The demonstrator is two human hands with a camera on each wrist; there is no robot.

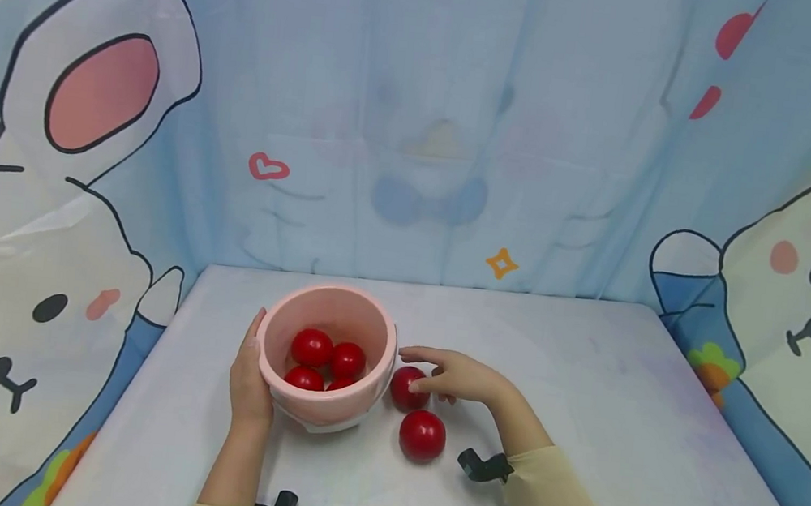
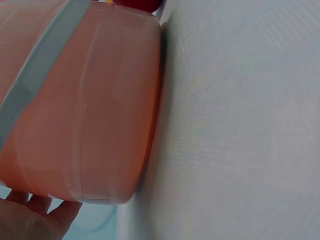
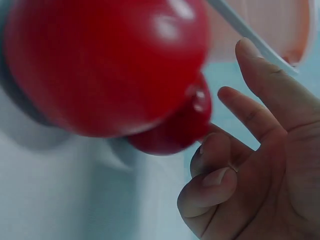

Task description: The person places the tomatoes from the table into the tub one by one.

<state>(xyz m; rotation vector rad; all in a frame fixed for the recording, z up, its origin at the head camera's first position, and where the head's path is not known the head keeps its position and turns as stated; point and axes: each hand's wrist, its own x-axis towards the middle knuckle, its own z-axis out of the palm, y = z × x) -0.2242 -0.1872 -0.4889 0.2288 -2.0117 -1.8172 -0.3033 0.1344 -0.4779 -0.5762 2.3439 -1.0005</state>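
Note:
A pink bucket (image 1: 320, 412) with a pale handle band (image 2: 37, 65) stands on the table, tilted so its mouth faces me. Several glossy red balls (image 1: 312, 347) lie inside. Along the bucket's left wall rests my left hand (image 1: 251, 385), its fingers fairly straight against the side. Right of the bucket sits another red ball (image 1: 403, 391), and a nearer red ball (image 1: 422, 436) lies in front of it. My right hand (image 1: 463, 377) hovers at the farther ball, index finger stretched toward the bucket rim. In the right wrist view its fingers (image 3: 250, 115) are spread apart, two of them bent, around no object.
A white cloth-covered table (image 1: 583, 384) carries everything. Behind it hangs a light blue curtain (image 1: 422, 83) with cartoon prints, which also runs down both sides. Dark wrist-camera mounts (image 1: 483, 466) protrude beside both sleeves.

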